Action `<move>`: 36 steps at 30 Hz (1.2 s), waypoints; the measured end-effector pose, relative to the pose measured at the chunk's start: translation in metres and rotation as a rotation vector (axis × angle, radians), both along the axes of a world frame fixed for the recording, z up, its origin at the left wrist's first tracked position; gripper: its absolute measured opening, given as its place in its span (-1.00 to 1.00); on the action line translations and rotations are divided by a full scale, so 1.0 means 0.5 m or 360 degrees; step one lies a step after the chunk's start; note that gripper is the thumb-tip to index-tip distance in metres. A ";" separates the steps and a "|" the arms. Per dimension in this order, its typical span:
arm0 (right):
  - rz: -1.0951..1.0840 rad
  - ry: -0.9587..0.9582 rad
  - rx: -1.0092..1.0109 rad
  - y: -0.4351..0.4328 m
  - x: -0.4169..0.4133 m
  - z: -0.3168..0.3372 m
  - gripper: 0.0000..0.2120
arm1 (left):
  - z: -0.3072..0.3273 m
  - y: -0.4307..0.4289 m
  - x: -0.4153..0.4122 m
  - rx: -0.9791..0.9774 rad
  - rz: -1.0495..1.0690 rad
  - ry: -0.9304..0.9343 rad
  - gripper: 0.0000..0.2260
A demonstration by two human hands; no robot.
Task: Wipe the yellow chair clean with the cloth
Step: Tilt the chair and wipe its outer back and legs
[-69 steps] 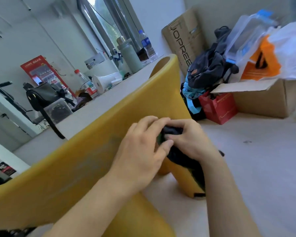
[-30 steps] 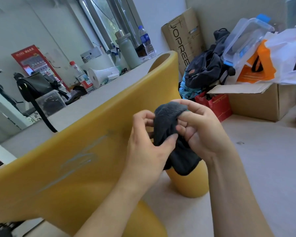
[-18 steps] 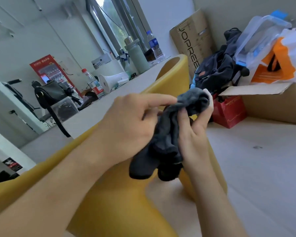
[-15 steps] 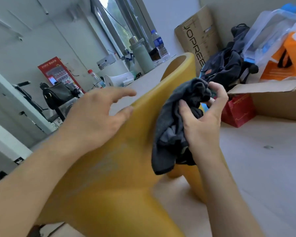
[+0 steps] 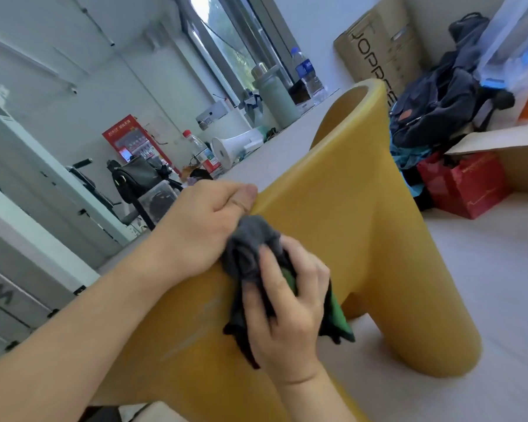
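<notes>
The right hand (image 5: 287, 306) has a closed grip on the cloth (image 5: 247, 251). Its fingers are curled over the bunched dark grey fabric and its thumb lies along the left side of the wad. The hand presses the cloth flat against the near side of the chair (image 5: 348, 223), just below the top edge. Loose folds hang out below the palm, and a green patch shows at the right of the wrist. The right forearm comes up from the bottom of the view, with the back of the hand facing the camera.

Just to the left and touching the cloth, the left hand (image 5: 208, 226) grips the chair's top edge. Its thumb lies on the near face at the rim and its fingers are hooked over the far side, out of sight. The left forearm runs in from the lower left corner, lying across the chair's upper edge.

The yellow chair is tipped, with one thick rounded leg on the pale floor (image 5: 485, 269) at the right. Faint pale smears show on its side below the left wrist.

Behind it runs a white table (image 5: 287, 141) carrying a flask (image 5: 275, 95), a bottle (image 5: 307, 71) and a megaphone (image 5: 232, 146). A box (image 5: 375, 47) and a backpack (image 5: 439, 99) stand at the far right.
</notes>
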State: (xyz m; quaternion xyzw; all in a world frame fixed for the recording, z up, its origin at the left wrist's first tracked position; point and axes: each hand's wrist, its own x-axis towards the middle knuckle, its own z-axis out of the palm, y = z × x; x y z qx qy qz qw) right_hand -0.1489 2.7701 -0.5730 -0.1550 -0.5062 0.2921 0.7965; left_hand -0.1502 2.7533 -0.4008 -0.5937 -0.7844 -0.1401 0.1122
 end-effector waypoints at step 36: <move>0.0366 0.0242 -0.1207 0.137 0.008 -0.071 -0.57 | 0.008 0.036 0.032 -0.0088 0.0053 -0.0321 -0.69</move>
